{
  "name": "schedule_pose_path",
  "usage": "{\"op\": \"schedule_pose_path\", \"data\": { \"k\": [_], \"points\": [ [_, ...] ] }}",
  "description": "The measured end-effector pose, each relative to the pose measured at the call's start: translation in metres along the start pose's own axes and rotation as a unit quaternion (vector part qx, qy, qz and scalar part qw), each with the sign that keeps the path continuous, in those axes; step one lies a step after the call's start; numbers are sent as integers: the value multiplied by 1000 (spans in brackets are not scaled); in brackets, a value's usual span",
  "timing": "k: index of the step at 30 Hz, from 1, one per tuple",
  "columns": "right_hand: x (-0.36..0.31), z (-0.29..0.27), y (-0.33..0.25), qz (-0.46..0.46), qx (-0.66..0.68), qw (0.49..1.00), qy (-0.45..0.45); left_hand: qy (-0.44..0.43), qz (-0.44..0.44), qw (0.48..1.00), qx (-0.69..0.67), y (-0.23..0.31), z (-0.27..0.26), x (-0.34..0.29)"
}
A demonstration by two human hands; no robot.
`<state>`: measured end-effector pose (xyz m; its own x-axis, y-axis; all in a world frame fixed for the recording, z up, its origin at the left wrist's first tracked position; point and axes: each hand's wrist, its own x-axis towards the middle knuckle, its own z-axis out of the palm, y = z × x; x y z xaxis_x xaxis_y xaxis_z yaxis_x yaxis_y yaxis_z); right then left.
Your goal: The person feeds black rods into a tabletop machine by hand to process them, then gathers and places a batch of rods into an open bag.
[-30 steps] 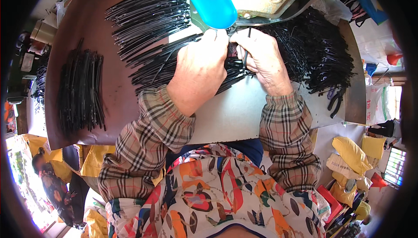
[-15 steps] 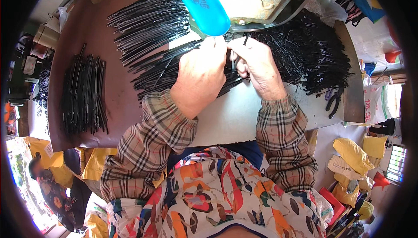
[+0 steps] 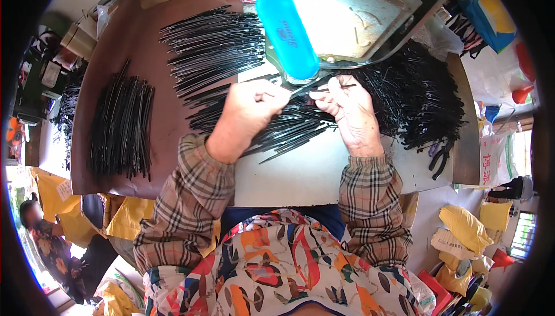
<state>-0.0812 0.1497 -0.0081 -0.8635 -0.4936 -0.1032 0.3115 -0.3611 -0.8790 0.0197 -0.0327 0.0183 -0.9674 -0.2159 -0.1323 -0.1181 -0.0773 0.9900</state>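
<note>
My left hand [image 3: 248,114] is closed in a pinch just below the blue rounded cover [image 3: 289,33] of a machine. A thin black strip [image 3: 303,86] runs out from its fingertips toward the upper right. My right hand [image 3: 351,114], turned partly palm up, pinches another short black strip [image 3: 344,87] between thumb and fingers. Beneath the hands lies a loose bundle of thin black strips [image 3: 283,131]. At the upper left is a neater row of such strips [image 3: 214,47]. A large tangled heap [image 3: 410,93] of them lies to the right of my right hand.
Another bundle [image 3: 121,128] lies on the brown sheet [image 3: 165,137] at left. Dark-handled pliers [image 3: 442,160] rest near the table's right edge. The machine's metal plate [image 3: 364,15] overhangs the far side. Yellow bags [image 3: 468,226] lie at lower right; a person [image 3: 49,246] is at lower left.
My hands have moved apart, the left one leftward, and the strip from its fingertips now shows. The strip in my right hand has turned from upright to nearly level. The view has shifted slightly.
</note>
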Motion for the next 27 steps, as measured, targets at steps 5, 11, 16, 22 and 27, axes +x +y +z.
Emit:
{"op": "schedule_pose_path", "data": {
  "k": [5,11,16,22,27],
  "points": [
    [2,5,2,-15,19,1000,17,-47,-49,993,-95,5,-8,14],
    [4,-1,0,-31,22,999,11,-61,-52,991,-105,3,-5,21],
    [2,2,-2,-34,19,999,10,-48,-50,992,-101,5,-5,21],
    [2,4,2,-48,6,999,20,-46,18,998,-31,2,1,18],
    [8,3,12,-83,41,995,44,-24,78,997,-16,4,4,27]
  ]
}}
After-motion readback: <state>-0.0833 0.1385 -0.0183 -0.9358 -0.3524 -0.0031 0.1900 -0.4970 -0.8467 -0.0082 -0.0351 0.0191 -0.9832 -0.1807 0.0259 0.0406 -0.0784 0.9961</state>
